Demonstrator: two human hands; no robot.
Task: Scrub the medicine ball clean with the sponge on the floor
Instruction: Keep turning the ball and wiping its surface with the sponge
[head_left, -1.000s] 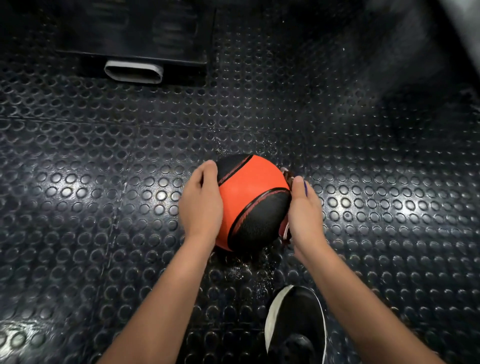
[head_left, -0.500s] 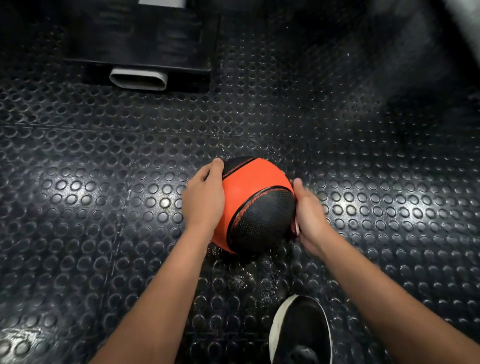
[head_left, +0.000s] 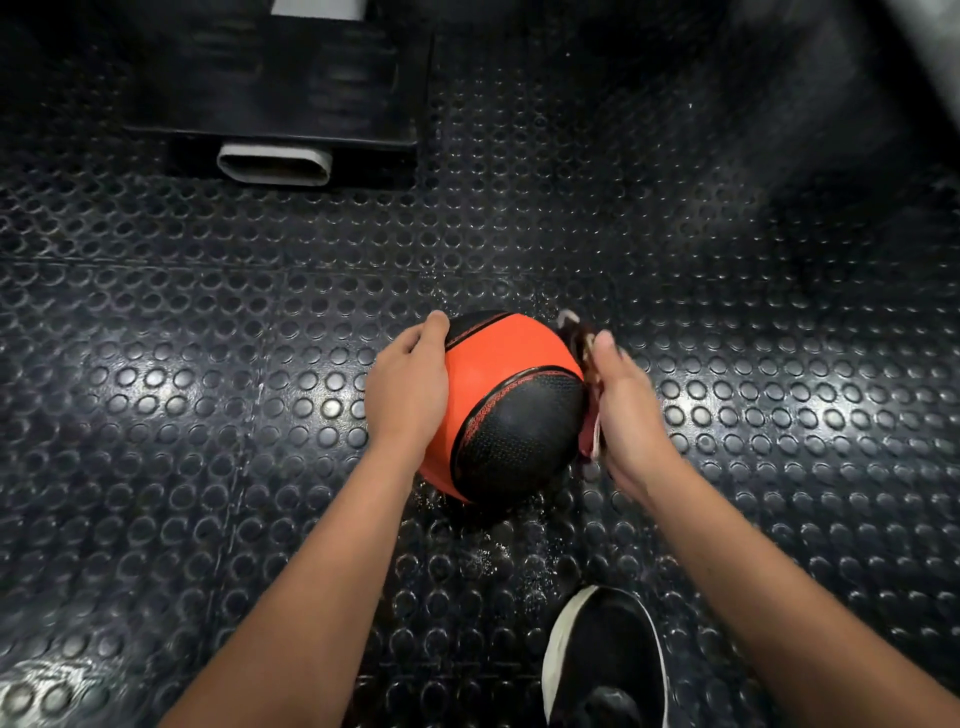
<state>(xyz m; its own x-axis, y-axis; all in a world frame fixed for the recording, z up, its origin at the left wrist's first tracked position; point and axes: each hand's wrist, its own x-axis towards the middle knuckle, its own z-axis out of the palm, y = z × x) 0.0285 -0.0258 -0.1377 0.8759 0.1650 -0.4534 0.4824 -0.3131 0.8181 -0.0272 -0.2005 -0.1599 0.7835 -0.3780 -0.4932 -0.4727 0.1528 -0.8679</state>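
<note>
The head view is filled by a dark rubber floor (head_left: 156, 395) studded with raised round dots. Near the middle of it, a medicine ball (head_left: 511, 410) in orange and black panels is set directly on the floor, and small wet specks are seen on the studs just in front of it.

The ball is flanked by the two hands. The left hand (head_left: 408, 387) is laid against the ball's left side, with its fingers curved over the surface and the thumb reaching up toward the top edge; the ball is steadied by this grasp. The right hand (head_left: 626, 410) is placed at the ball's right side, and a sponge (head_left: 584, 358) is pinched between its fingers and palm. The sponge is pressed against the ball's right flank; it is largely covered by the hand and slightly blurred, so only a dark, reddish strip with pale edges can be made out, and its exact shape cannot be told.

Both bare forearms are extended from the lower edge of the frame toward the ball. A black shoe (head_left: 605, 660) with a white sole rim is seen near the bottom, between the forearms and closer to the right one, apart from the ball.

At the top left, a dark box-like object (head_left: 270, 78) is stood on the floor, with a pale rounded slot (head_left: 274, 165) at its lower front edge, well apart from the ball.
</note>
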